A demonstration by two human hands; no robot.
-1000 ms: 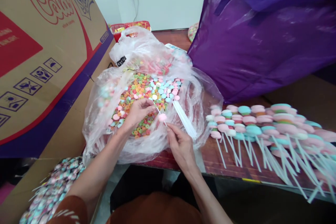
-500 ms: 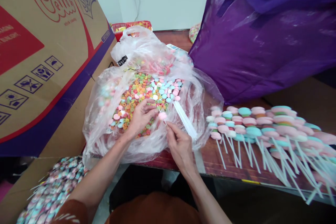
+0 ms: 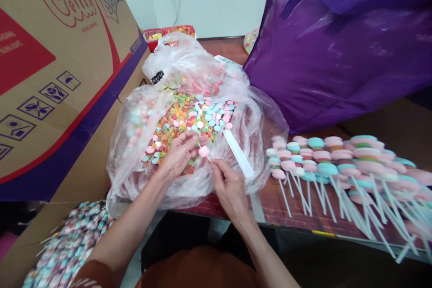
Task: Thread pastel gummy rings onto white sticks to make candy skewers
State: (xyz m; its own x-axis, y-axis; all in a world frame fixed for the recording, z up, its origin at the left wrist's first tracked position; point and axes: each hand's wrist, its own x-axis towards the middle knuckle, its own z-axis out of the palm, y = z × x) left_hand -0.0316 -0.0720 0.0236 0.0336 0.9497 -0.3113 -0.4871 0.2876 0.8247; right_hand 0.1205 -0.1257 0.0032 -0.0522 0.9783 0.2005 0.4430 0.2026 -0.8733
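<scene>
My right hand (image 3: 231,186) pinches the lower end of a thin white stick (image 3: 209,159) between thumb and finger. A pink candy (image 3: 204,151) is on the stick's upper part. My left hand (image 3: 180,153) is just left of it, palm partly turned up, fingers curled and thumb close to a small green gummy ring (image 3: 198,144) just above the pink candy. Whether that ring is threaded on the stick I cannot tell. Beneath both hands spreads a clear plastic bag (image 3: 130,144) with gummy rings (image 3: 170,119) and pink, blue and white candies (image 3: 213,114).
Loose white sticks (image 3: 238,153) lie on the bag's right side. Finished-looking candy skewers (image 3: 324,168) are piled along the table (image 3: 270,202) at right. A big purple bag (image 3: 337,54) stands behind them, a cardboard box (image 3: 67,99) at left. More candy skewers (image 3: 72,243) fill the lower left.
My left hand has rotated palm-up and lowered slightly, showing the green ring by its thumb. My right hand and the pink candy have shifted slightly left.
</scene>
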